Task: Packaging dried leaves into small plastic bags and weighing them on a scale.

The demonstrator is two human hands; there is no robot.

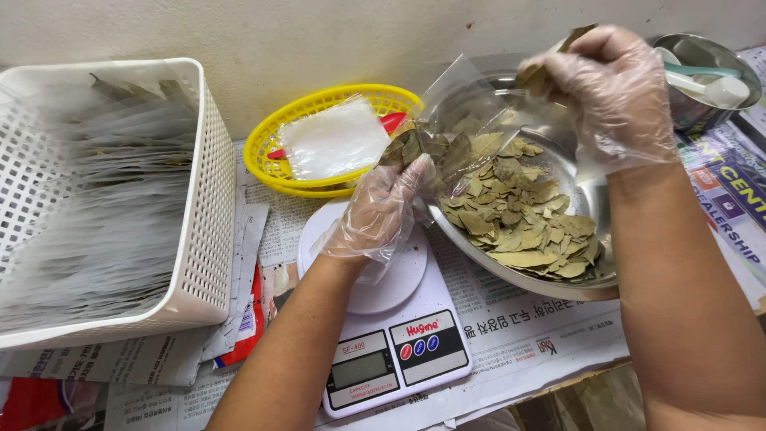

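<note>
1. A white digital kitchen scale [391,335] is sitting on newspaper sheets [527,335] that are covering the work surface, with its round platform under the left forearm.
2. A white slotted plastic basket [203,199] is standing to the left, packed with filled clear packets [104,199] lying in a stack.
3. A yellow oval basket [275,144] is resting behind the scale, holding empty clear bags [331,140] and something red that is mostly hidden.
4. A steel bowl [511,275] is tilting toward the person, just right of the scale, and holding a heap of dried bay leaves [527,223].
5. A smaller metal container [702,72] with pale spoons in it is standing at the far right, partly behind the right hand.
6. The left hand [383,211], in a thin disposable glove, is pinching the edge of a small clear bag [455,120] over the bowl's near rim, keeping its mouth up; a few leaves are already sitting inside.
7. The right hand [614,88], also gloved, is hovering above the bag with fingers closed around a few dried leaves [550,64], wrist bent downward.
</note>
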